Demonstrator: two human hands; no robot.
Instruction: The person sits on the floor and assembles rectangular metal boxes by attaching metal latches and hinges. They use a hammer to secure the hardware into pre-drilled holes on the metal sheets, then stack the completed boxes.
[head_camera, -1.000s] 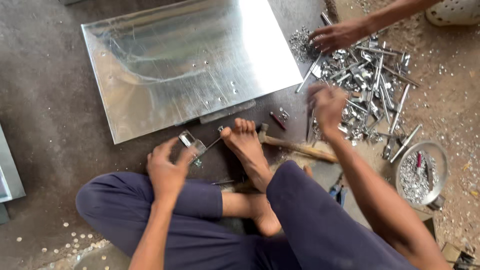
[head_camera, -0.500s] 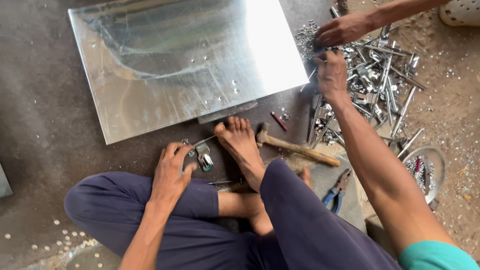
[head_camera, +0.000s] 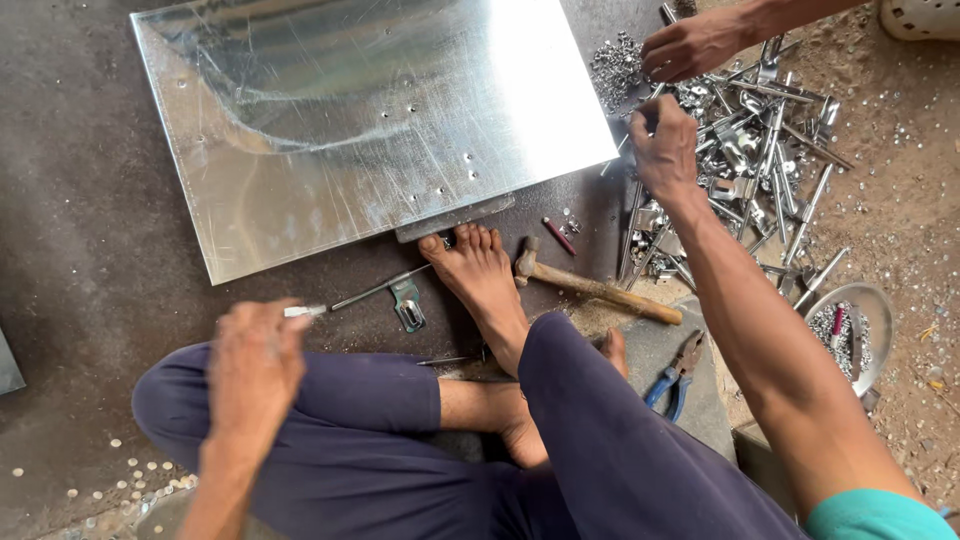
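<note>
The person is sitting cross-legged on the dark floor (head_camera: 90, 230), one bare foot (head_camera: 485, 275) resting just below the edge of a large shiny metal sheet (head_camera: 370, 120).

The left hand (head_camera: 255, 360) is hovering above the left knee, fingers curled and pinching a small pale piece (head_camera: 300, 311) at its fingertips; what the piece is cannot be told. Just to its right, a thin metal rod (head_camera: 380, 290) and a small metal bracket (head_camera: 408, 305) are lying on the floor, apart from the hand.

The right hand (head_camera: 665, 145) is reaching far out over a pile of metal rods and fittings (head_camera: 760, 170), fingers bent and closing on a piece at the pile's near edge, though the grip itself is hidden behind the knuckles. Another person's hand (head_camera: 695, 45) is working at the top of the same pile, close by but not touching.

A wooden-handled hammer (head_camera: 590, 283) is lying beside the foot, blue-handled pliers (head_camera: 678, 365) near the right knee, and a round metal dish (head_camera: 855, 330) of small parts is sitting at the right.
</note>
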